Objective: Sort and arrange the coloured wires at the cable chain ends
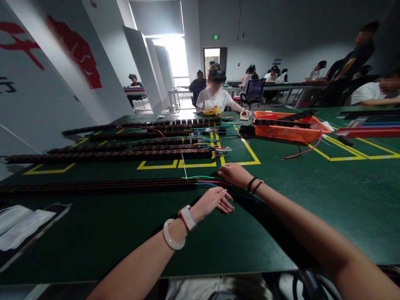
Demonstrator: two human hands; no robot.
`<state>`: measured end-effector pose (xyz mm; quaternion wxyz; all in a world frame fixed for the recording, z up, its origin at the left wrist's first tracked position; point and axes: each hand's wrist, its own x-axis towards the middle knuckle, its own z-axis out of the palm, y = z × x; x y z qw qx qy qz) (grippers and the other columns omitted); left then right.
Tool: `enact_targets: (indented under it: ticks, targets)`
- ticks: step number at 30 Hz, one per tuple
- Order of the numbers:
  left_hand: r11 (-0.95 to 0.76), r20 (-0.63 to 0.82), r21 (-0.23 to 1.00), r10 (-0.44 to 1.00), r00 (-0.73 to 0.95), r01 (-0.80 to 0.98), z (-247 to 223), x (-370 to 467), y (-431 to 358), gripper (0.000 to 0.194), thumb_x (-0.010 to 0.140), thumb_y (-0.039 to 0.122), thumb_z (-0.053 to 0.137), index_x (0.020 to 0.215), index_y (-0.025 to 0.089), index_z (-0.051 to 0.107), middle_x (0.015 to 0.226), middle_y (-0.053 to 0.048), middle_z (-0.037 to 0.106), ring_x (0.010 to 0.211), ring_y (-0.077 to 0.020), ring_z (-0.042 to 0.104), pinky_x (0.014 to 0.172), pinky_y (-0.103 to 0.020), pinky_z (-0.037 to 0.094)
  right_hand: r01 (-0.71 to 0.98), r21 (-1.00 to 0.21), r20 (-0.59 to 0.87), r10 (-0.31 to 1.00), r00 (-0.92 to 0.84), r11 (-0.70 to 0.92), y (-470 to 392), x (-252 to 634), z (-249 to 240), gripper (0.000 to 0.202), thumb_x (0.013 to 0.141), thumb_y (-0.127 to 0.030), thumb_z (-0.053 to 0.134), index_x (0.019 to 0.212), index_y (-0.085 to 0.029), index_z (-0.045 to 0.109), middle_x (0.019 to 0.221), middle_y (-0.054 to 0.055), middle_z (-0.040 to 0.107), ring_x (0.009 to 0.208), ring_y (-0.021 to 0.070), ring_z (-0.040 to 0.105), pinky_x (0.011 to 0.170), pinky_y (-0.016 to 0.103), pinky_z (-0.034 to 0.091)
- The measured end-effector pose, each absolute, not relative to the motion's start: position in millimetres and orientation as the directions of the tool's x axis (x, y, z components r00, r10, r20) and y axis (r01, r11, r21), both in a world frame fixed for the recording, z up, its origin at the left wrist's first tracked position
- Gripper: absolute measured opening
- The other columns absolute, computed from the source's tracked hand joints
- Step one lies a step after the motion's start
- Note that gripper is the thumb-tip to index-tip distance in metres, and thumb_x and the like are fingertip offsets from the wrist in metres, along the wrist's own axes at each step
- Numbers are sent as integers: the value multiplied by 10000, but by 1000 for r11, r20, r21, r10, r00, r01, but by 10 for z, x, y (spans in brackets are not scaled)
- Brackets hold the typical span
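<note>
My left hand [213, 203], with a watch and a white bangle on the wrist, hovers just in front of the end of a long black wire bundle [125, 185]. Its fingers are loosely apart and nothing shows in them. Beyond it my right hand [238, 174] is curled, its fingertips close to the bundle's loose green wire [203, 177]. Whatever it pinches is hidden. A red wire [215, 182] and a blue wire [208, 184] also stick out of the bundle, running below the right hand. A white cable tie [184, 166] stands up from the bundle near this end.
Several more black wire bundles [109, 157] lie across the green table [312, 200] at the left. An orange basket [287, 132] holds dark parts at the back right. A co-worker [212, 98] sits opposite. A dark tray [37, 233] with white packets lies at the near left.
</note>
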<state>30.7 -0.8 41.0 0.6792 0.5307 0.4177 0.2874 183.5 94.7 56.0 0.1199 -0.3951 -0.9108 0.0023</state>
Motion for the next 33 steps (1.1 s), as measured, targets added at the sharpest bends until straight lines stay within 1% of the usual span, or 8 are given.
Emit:
enact_targets:
  ticks: [3,7,15,19,23,26,29,33]
  targets:
    - [277,-257,960,831,494,34,394,308,0,378,880,467,431,856,113,560,735,-139,698,653,-191,681,610,-292,526,721,-40,214,710,-670,692,961,1777,507,307,939,-369,393,950,-166,623,900,80,662,854,177,578,758,272,353]
    - [286,-270,957,825,497,44,382,307,9,358,888,452,428,855,120,558,702,-122,695,633,-187,679,590,-284,527,718,11,210,700,-682,696,930,1778,494,321,943,-373,383,935,-166,628,898,83,654,882,180,565,806,283,344]
    - [289,-287,955,827,483,71,426,308,-1,391,871,489,443,877,112,547,702,-135,691,632,-199,677,611,-316,532,699,30,187,683,-706,714,872,1786,525,372,954,-387,344,957,-165,642,912,89,644,893,181,552,837,298,335]
    - [289,-296,953,823,484,91,451,303,-5,391,874,482,443,881,107,553,713,-140,693,643,-198,677,616,-314,532,661,-25,186,654,-734,750,852,1791,539,397,947,-428,351,989,-170,650,932,89,643,908,181,547,852,307,335]
    - [297,-299,951,824,482,83,471,304,-14,375,885,465,428,871,112,555,705,-138,694,638,-193,677,618,-310,532,592,-109,220,600,-769,798,847,1783,507,394,892,-490,449,1018,-177,652,989,95,633,962,199,531,876,333,339]
    - [299,-293,952,826,481,66,477,311,-21,385,874,480,440,861,113,557,692,-142,691,627,-202,676,606,-315,528,562,-154,242,582,-776,813,859,1763,452,333,862,-440,529,1018,-173,651,1001,99,627,952,202,527,867,342,349]
    - [303,-292,951,831,474,54,476,319,-23,393,863,487,458,853,109,563,680,-142,688,612,-203,672,604,-317,524,537,-227,252,582,-773,812,873,1734,398,261,846,-388,570,938,-158,652,942,87,630,898,184,531,828,320,367]
    - [332,-299,943,835,462,11,450,316,-15,343,877,426,473,848,99,571,689,-143,687,619,-195,669,620,-309,521,537,-294,252,606,-754,790,862,1702,372,203,845,-335,580,871,-139,626,858,68,636,815,161,535,760,280,376]
